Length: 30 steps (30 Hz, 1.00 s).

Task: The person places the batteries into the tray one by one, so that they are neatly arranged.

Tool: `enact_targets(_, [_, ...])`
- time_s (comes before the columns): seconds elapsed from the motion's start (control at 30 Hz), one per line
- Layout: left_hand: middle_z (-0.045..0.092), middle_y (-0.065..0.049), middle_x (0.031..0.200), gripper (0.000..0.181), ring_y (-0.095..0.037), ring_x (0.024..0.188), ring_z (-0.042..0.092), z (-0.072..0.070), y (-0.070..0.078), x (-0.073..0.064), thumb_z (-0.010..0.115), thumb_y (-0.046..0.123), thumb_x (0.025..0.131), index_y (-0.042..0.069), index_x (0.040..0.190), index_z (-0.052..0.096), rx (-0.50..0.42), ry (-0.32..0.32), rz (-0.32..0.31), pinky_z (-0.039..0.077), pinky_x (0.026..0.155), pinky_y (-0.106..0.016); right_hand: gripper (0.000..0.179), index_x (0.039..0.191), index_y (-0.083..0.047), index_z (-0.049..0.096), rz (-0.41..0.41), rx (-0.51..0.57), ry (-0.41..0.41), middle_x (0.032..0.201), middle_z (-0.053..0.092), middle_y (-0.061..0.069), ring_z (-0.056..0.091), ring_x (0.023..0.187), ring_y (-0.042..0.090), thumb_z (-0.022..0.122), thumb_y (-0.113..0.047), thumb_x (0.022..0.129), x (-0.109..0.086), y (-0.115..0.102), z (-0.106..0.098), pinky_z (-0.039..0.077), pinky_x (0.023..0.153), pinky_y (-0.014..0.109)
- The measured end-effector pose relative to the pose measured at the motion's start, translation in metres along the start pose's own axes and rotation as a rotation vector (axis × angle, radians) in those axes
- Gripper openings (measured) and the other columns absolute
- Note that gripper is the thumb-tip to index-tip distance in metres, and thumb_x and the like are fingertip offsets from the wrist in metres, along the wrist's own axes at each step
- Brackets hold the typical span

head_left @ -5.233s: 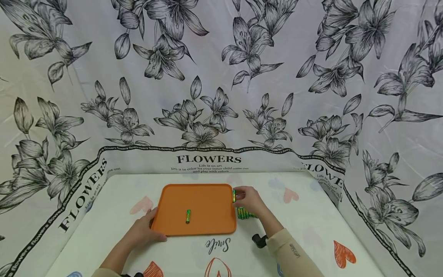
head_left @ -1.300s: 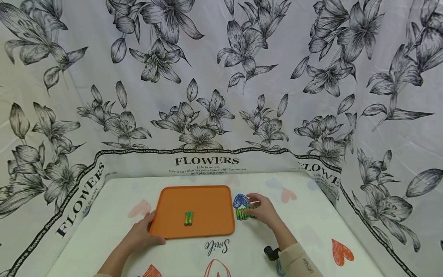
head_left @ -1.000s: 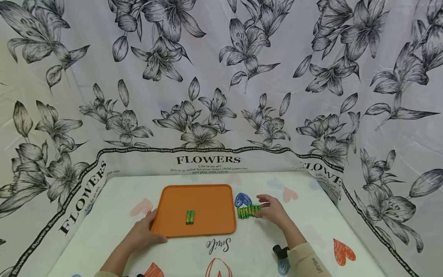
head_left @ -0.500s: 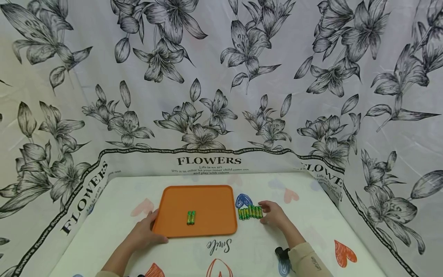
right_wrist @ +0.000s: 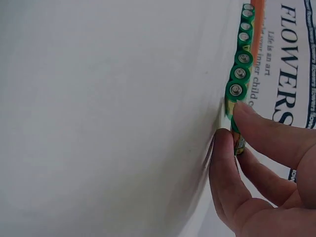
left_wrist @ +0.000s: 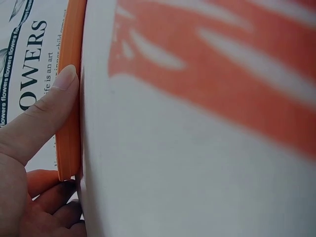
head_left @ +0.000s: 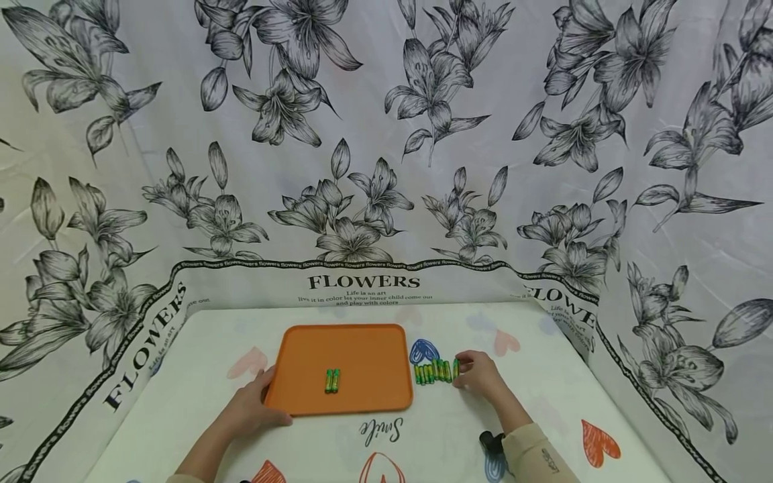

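Note:
An orange tray [head_left: 368,355] lies on the table. My left hand [head_left: 249,404] grips its near left corner; in the left wrist view the thumb [left_wrist: 54,98] lies along the tray's side wall [left_wrist: 68,138] and the fingers bend around the corner. Two green batteries [head_left: 329,381] lie side by side in the tray. To its right, several more batteries [head_left: 435,369] form a row. At the row's right end my right hand [head_left: 480,374] pinches one battery [head_left: 456,369] between thumb and fingers; in the right wrist view this battery [right_wrist: 239,143] is partly hidden by the fingertips.
The white tablecloth [head_left: 338,446] carries printed hearts and lettering. A flower-printed curtain [head_left: 374,201] stands behind and at both sides. A black device [head_left: 492,443] sits at the right wrist, by the beige sleeve.
Earlier one battery lay in the tray while my right hand held another; now two lie there. My right hand has gone to the row and moved its end battery slightly apart, rightward.

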<state>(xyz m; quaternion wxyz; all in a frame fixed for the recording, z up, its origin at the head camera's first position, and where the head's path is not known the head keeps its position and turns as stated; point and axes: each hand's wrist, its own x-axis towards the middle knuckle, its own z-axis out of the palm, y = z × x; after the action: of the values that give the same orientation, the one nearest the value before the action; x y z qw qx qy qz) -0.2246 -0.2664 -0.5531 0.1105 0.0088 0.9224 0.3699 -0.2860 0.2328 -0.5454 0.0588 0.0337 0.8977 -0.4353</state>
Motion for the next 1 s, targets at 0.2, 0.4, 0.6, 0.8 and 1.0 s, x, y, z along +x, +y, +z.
enact_targets(0.2, [0.014,-0.035,0.161,0.135,-0.055,0.148,0.017,0.0,0.001,0.001,0.095,0.052,0.057,-0.001,0.159,0.023,0.002,-0.002,-0.009,0.021,0.117,-0.069,0.056,0.129,0.004,0.063,-0.035,0.081,0.019,0.112,0.072,0.014,0.07,0.103,0.029,0.081,0.004,0.077,-0.003,-0.005,-0.002,0.061,0.08,0.04])
enact_targets(0.4, [0.013,-0.035,0.162,0.136,-0.055,0.148,0.016,-0.002,0.003,0.0,0.095,0.052,0.057,0.0,0.159,0.023,0.002,-0.011,-0.019,0.021,0.116,-0.069,0.058,0.133,0.003,0.061,-0.073,0.148,-0.006,0.117,0.071,0.013,0.07,0.105,0.03,0.082,0.001,0.079,-0.004,-0.026,0.006,0.062,0.08,0.039])
enact_targets(0.6, [0.012,-0.035,0.162,0.136,-0.055,0.148,0.015,-0.001,0.002,0.0,0.095,0.051,0.057,0.0,0.159,0.022,-0.012,-0.013,-0.034,0.02,0.117,-0.069,0.056,0.132,0.002,0.062,-0.129,0.148,-0.043,0.114,0.07,0.012,0.069,0.103,0.027,0.083,-0.001,0.079,-0.002,-0.05,0.021,0.062,0.079,0.037])
enact_targets(0.8, [0.013,-0.035,0.162,0.137,-0.055,0.148,0.016,0.001,0.0,0.0,0.095,0.052,0.056,-0.001,0.159,0.022,-0.01,-0.007,-0.03,0.02,0.117,-0.069,0.054,0.129,0.0,0.064,-0.151,0.106,-0.077,0.105,0.071,0.009,0.067,0.095,0.022,0.085,-0.004,0.079,-0.003,-0.069,0.04,0.06,0.077,0.035])
enact_targets(1.0, [0.012,-0.035,0.162,0.136,-0.055,0.148,0.015,-0.001,0.001,0.0,0.095,0.052,0.057,0.0,0.159,0.021,-0.01,-0.013,-0.034,0.019,0.116,-0.07,0.055,0.129,0.0,0.064,-0.174,0.115,-0.126,0.103,0.071,0.007,0.066,0.093,0.019,0.085,-0.007,0.079,-0.003,-0.088,0.057,0.06,0.074,0.034])
